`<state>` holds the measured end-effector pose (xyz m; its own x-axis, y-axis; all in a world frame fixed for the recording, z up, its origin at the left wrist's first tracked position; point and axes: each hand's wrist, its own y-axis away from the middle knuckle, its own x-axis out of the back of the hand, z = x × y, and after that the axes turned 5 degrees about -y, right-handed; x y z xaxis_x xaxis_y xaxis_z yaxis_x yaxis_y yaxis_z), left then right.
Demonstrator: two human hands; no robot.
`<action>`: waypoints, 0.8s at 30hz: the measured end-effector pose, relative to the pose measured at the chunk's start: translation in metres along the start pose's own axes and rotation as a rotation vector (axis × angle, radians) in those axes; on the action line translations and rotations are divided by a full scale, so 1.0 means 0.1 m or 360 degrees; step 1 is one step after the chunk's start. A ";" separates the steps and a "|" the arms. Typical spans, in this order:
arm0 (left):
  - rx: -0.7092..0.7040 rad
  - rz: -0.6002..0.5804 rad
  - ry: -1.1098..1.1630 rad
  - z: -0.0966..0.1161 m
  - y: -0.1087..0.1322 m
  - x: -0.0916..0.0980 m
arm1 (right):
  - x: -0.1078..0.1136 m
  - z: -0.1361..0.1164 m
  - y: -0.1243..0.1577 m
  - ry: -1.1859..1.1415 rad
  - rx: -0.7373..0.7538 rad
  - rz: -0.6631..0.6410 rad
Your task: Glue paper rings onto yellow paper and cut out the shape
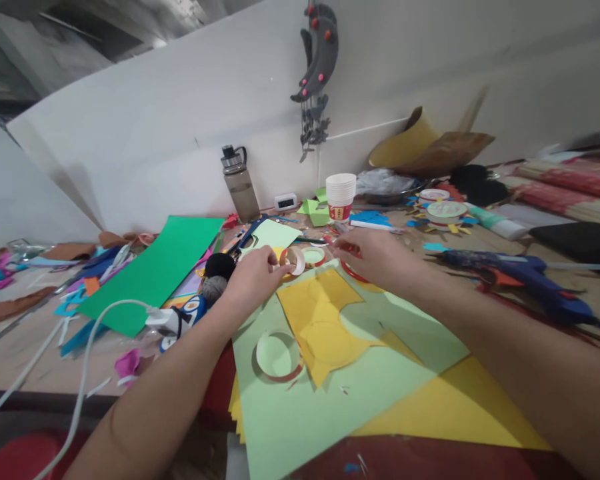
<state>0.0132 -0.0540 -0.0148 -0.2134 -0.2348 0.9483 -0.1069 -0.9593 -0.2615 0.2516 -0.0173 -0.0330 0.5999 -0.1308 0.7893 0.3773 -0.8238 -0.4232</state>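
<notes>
My left hand (pixel 254 273) reaches over the light green paper sheet (pixel 330 393) and pinches a small paper ring (pixel 294 260), white inside and red outside. My right hand (pixel 375 257) lies beside it with fingers curled over a red ring (pixel 353 272) at the sheet's far edge. A further ring (pixel 314 255) rests between the hands. A larger paper ring (pixel 279 355) stands on the light green sheet near me. A cut yellow sheet (pixel 325 320) lies on top of the green one.
A blue glue gun (pixel 525 277) lies at the right. A stack of paper cups (pixel 341 196) and a grey bottle (pixel 241 185) stand by the white wall. A dark green sheet (pixel 155 270), a white cable (pixel 87 353) and paper scraps cover the left.
</notes>
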 end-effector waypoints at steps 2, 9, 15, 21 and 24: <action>0.0013 0.0179 0.0010 -0.02 -0.02 -0.06 | 0.02 0.01 -0.01 -0.0014 0.0001 0.0040; 0.0040 0.0093 0.0085 -0.05 -0.05 -0.20 | 0.05 -0.04 -0.01 -0.0019 -0.0059 0.0012; -0.0132 0.0069 0.0036 -0.06 -0.05 -0.19 | 0.27 0.05 -0.04 -0.0048 -0.0142 0.0183; -0.0279 0.0050 -0.0018 -0.10 -0.06 -0.20 | 0.55 0.15 -0.06 -0.0050 -0.0253 0.0636; -0.0282 0.0147 0.0001 -0.11 -0.06 -0.20 | 0.55 0.12 -0.05 0.0078 -0.0304 0.0530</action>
<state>0.0076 -0.0422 -0.0337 -0.2307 -0.3204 0.9188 -0.2562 -0.8909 -0.3750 0.2913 -0.0139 0.0076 0.6311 -0.4308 0.6451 0.0265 -0.8191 -0.5730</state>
